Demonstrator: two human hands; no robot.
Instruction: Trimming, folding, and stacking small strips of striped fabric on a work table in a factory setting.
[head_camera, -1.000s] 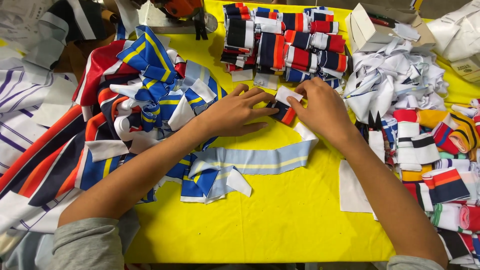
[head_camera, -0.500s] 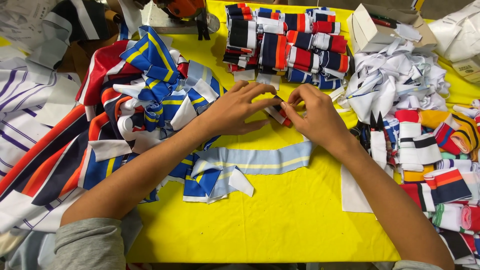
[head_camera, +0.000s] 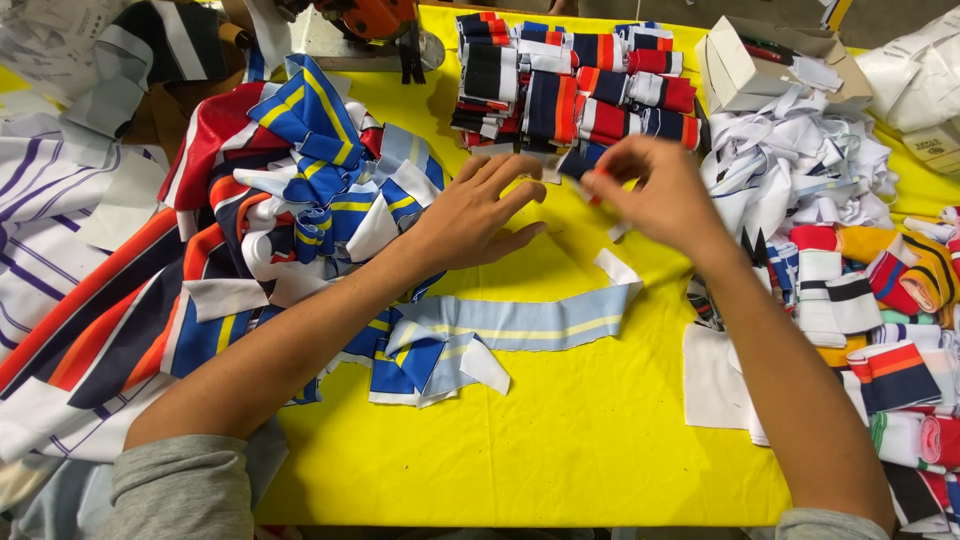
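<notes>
With a stack of folded striped collar pieces (head_camera: 570, 90) already lined up behind the hands on the yellow table (head_camera: 560, 440), the right hand (head_camera: 655, 195) pinches what seems a small folded piece just before that stack, the left hand (head_camera: 480, 215) lies open and empty beside it, and a large loose heap (head_camera: 290, 200) left of the stack remains unsorted.

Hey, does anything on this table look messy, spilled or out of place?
Mostly the white strips at upper right: a tangled heap spilling below the open box, unlike the neat folded stacks beside it. Nothing looks damaged.
</notes>
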